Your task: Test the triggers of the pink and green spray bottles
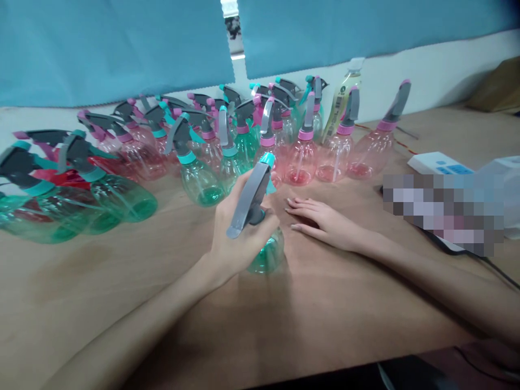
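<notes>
My left hand (239, 233) is wrapped round the neck of a green spray bottle (266, 257), which is upright near the middle of the table. Its grey and teal spray head (252, 195) rises above my fingers. To the right of that bottle, my right hand (320, 219) lies on the table with its fingers stretched out, holding nothing. Beyond my hands stand several clear spray bottles, among them a pink one (300, 162) and a green one (203, 181), with grey heads and pink or teal collars.
More green bottles (125, 200) lean together at the left on the brown table (341, 309). A labelled drink bottle (339, 103) stands at the back. At the right are a white device (442, 162), a blurred-out item and a black cable (499, 271).
</notes>
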`<act>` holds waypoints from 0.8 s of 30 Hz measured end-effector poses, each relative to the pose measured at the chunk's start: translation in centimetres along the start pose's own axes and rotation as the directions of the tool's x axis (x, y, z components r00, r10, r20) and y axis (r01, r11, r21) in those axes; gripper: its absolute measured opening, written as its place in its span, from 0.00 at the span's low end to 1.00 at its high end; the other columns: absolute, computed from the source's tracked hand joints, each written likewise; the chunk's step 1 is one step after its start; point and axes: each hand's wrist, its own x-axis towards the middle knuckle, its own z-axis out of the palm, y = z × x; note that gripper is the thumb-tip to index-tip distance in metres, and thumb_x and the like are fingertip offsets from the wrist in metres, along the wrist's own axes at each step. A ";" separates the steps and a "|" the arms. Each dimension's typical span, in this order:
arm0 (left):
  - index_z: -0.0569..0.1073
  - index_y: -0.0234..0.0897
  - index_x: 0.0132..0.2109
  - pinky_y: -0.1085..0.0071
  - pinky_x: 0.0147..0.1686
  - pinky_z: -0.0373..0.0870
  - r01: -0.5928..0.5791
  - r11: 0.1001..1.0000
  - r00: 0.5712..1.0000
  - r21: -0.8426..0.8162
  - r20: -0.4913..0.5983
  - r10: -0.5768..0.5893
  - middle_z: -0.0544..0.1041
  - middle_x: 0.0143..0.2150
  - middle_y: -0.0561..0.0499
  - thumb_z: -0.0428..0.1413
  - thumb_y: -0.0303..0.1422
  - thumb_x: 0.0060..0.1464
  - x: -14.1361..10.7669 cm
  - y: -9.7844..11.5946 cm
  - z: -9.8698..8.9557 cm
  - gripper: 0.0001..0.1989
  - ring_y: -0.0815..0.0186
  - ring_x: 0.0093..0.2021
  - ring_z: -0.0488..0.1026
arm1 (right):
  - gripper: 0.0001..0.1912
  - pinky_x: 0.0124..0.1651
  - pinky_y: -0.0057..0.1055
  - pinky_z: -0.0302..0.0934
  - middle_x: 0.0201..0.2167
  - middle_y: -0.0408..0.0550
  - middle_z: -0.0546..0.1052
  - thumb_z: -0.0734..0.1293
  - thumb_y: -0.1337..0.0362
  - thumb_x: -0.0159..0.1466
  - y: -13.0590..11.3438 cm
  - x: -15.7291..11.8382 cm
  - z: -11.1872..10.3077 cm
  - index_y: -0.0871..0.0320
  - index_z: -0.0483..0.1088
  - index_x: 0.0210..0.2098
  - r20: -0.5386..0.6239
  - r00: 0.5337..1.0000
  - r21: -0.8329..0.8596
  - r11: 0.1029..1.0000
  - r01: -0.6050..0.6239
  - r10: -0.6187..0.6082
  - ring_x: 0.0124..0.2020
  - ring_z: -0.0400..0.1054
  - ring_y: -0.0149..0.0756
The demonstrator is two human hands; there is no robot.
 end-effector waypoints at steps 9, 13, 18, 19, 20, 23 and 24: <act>0.70 0.41 0.48 0.67 0.28 0.71 -0.007 1.000 1.000 -0.025 0.025 0.008 0.75 0.32 0.54 0.55 0.29 0.49 0.3 0.3 -0.1 0.16 0.68 0.23 0.69 | 0.25 0.67 0.53 0.52 0.63 0.56 0.67 0.58 0.52 0.71 -0.3 0.0 -0.3 0.59 0.66 0.61 0.002 1.000 0.008 1.000 -0.009 0.009 0.68 0.55 0.47; 0.69 0.41 0.47 0.67 0.28 0.71 0.004 1.000 1.000 -0.028 0.028 -0.003 0.75 0.32 0.54 0.54 0.29 0.49 0.3 0.4 -0.1 0.16 0.67 0.23 0.69 | 0.26 0.68 0.53 0.51 0.64 0.57 0.66 0.58 0.51 0.71 -0.2 0.0 -0.3 0.60 0.66 0.60 0.014 1.000 0.000 1.000 -0.012 0.012 0.68 0.55 0.48; 0.69 0.42 0.46 0.67 0.28 0.71 0.035 0.999 0.999 -0.022 0.039 -0.034 0.75 0.33 0.54 0.54 0.28 0.48 0.2 0.4 -0.1 0.16 0.67 0.24 0.70 | 0.25 0.67 0.52 0.52 0.63 0.54 0.67 0.58 0.51 0.71 -0.2 0.0 -0.3 0.57 0.67 0.60 0.003 1.000 0.016 1.000 -0.017 0.017 0.68 0.55 0.47; 0.69 0.42 0.46 0.67 0.28 0.71 0.032 0.999 0.999 -0.024 0.036 -0.032 0.75 0.34 0.54 0.54 0.28 0.48 0.2 0.3 -0.1 0.16 0.67 0.25 0.70 | 0.24 0.67 0.52 0.52 0.63 0.54 0.67 0.58 0.51 0.71 -0.2 0.0 -0.3 0.56 0.67 0.60 0.001 1.000 0.019 1.000 -0.014 0.014 0.68 0.55 0.46; 0.69 0.42 0.45 0.67 0.29 0.71 0.029 0.999 0.999 -0.027 0.034 -0.028 0.75 0.34 0.53 0.54 0.28 0.48 0.2 0.3 -0.1 0.15 0.67 0.25 0.70 | 0.24 0.67 0.52 0.51 0.64 0.53 0.67 0.58 0.51 0.71 -0.1 0.0 -0.2 0.55 0.66 0.61 0.001 1.000 0.021 1.000 -0.010 0.010 0.68 0.55 0.46; 0.70 0.43 0.46 0.67 0.30 0.72 0.009 0.999 0.999 -0.031 0.033 -0.008 0.75 0.34 0.53 0.54 0.28 0.49 0.1 0.2 -0.1 0.15 0.67 0.25 0.71 | 0.24 0.68 0.53 0.51 0.64 0.53 0.66 0.59 0.51 0.70 0.0 -0.1 -0.1 0.54 0.66 0.61 -0.004 1.000 0.039 0.999 0.000 0.000 0.67 0.56 0.47; 0.70 0.43 0.46 0.66 0.31 0.72 0.004 1.000 1.000 -0.021 0.029 -0.003 0.75 0.34 0.53 0.54 0.29 0.49 0.0 0.2 -0.1 0.15 0.66 0.26 0.71 | 0.24 0.67 0.54 0.51 0.64 0.53 0.66 0.59 0.51 0.70 0.1 -0.1 0.0 0.54 0.66 0.61 -0.007 1.000 0.047 0.999 0.000 0.000 0.67 0.56 0.47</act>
